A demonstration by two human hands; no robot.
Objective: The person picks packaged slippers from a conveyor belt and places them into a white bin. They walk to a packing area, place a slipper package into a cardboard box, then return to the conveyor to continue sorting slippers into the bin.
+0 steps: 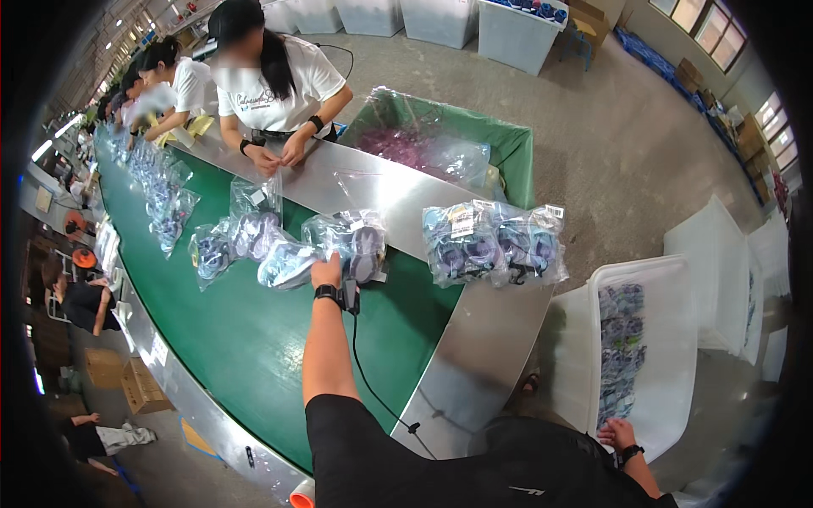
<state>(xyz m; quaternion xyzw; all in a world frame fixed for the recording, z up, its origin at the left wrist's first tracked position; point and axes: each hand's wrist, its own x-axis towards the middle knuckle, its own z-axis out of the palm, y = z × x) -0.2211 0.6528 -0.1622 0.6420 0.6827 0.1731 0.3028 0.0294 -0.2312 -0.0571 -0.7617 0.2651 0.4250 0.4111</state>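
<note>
On the green conveyor belt (254,339) lie several pairs of blue-grey and purple shoes in clear plastic bags. My left hand (327,271) reaches far forward, its fingers closed on a bagged pair of shoes (367,254) at the end of this group; the exact grip is partly hidden. Low at the right, my right hand (618,434) is beside the rim of a white bin (669,356), close to the bagged shoes (622,339) stacked inside. Its fingers are loosely bent and apart, and I see nothing in them. Both wrists wear black bands.
More bagged shoes (491,245) rest on the metal ledge (487,339) at the belt's end. Across the belt a person (275,93) handles a plastic bag. Behind stands a green-lined container (508,148) of plastic bags. A black cable (364,372) trails from my left wrist.
</note>
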